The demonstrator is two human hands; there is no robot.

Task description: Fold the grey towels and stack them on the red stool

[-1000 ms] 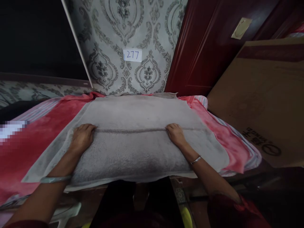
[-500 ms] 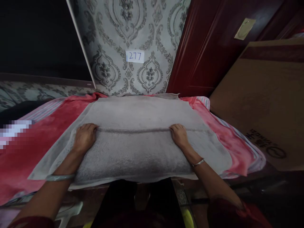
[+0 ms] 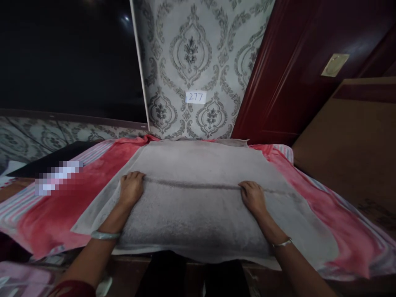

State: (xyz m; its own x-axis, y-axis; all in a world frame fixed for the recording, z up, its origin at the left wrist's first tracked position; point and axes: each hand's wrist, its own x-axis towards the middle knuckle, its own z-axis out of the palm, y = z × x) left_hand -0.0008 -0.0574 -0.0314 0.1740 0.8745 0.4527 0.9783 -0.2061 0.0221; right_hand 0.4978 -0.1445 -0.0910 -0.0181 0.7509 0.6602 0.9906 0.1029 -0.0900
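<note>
A grey towel (image 3: 201, 165) lies spread over a red blanket (image 3: 77, 185) on a table. Its near part is folded over, and the fold's edge runs as a dark line between my hands. My left hand (image 3: 131, 188) rests on the left end of that edge with its fingers curled down over it. At the right end, my right hand (image 3: 253, 198) grips the same edge, fingers curled. Both wrists wear a bangle.
A white label reading 277 (image 3: 195, 97) is stuck on the patterned wallpaper behind. A dark red door (image 3: 293, 82) stands at the right, with a large cardboard box (image 3: 355, 144) beside the table. A dark screen (image 3: 68, 57) fills the upper left.
The camera has tilted and swung, so everything sits lower and further right in the picture. Both hands stay on the fold's edge of the towel.
</note>
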